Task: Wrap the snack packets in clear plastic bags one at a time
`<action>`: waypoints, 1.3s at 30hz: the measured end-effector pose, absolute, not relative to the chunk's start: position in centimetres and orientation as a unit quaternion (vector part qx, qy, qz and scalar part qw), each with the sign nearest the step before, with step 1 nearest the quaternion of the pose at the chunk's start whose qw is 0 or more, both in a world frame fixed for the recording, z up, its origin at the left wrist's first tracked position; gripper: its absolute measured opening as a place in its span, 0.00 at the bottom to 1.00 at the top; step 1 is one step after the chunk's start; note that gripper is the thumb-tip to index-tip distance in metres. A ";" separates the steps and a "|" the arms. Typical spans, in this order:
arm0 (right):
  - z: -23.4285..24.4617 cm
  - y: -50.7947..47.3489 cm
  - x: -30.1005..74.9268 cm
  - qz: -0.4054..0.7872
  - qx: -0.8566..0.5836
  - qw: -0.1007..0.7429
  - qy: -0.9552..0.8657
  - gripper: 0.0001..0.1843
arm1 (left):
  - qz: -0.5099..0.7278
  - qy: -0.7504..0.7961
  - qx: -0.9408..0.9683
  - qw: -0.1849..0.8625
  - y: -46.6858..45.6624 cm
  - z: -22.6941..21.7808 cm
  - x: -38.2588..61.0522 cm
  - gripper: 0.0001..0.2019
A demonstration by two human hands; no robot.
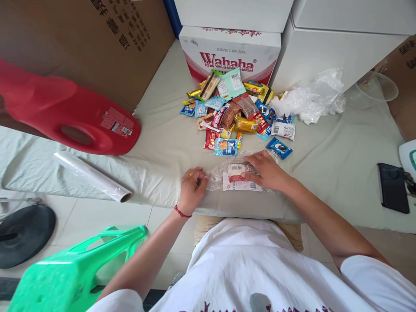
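My left hand (194,185) is closed at the table's front edge, its fingers curled round a small dark object (199,182) whose kind I cannot make out. Beside those fingers lies the left end of a clear plastic bag (214,178). My right hand (269,171) rests over the bag's right part, thumb and fingers gripping a red-and-white snack packet (238,172). A white packet (242,186) lies flat under it; whether these are inside the bag or on it is hard to tell. Just beyond is a pile of wrapped snacks (230,112), with a blue packet (279,148) near my right fingers.
A white-and-red Wahaha carton (230,56) stands behind the pile. Crumpled clear plastic (312,97) lies right of it. Leftward are a red jug (71,112) and a film roll (94,175). A black phone (393,187) lies far right; a green stool (65,268) stands below.
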State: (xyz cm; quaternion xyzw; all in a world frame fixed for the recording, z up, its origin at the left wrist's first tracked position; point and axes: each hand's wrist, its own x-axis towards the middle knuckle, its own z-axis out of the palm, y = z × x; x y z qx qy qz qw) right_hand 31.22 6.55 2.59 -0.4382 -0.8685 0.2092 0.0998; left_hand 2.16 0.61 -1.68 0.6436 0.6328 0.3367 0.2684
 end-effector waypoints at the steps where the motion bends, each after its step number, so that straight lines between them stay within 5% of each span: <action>1: 2.1 6.8 30.6 0.218 -0.439 0.082 -0.868 0.30 | 0.341 0.634 0.639 0.271 0.6 -1.8 2.2 0.10; 11: 0.7 4.8 30.1 0.258 -0.406 0.129 -0.867 0.18 | 0.355 0.663 0.612 0.242 0.7 -2.8 2.5 0.10; 16: 0.4 4.7 29.3 0.208 -0.418 0.140 -0.873 0.16 | 0.438 0.704 0.557 0.053 0.1 -1.4 2.2 0.04; 20: 0.7 4.8 28.7 0.192 -0.413 0.134 -0.880 0.17 | 0.430 0.665 0.604 -0.089 -3.4 0.6 3.0 0.10; 27: 1.0 5.0 29.0 0.195 -0.412 0.104 -0.884 0.16 | 0.218 0.475 0.851 0.054 -3.5 0.8 8.8 0.20; 34: 2.0 8.0 30.4 0.158 -0.460 0.124 -0.865 0.20 | 0.202 0.517 0.831 0.036 -1.3 -1.1 9.4 0.20; 39: 1.8 11.5 28.5 0.121 -0.313 0.113 -0.935 0.23 | 0.209 0.514 0.832 -0.006 -1.8 -1.1 9.6 0.18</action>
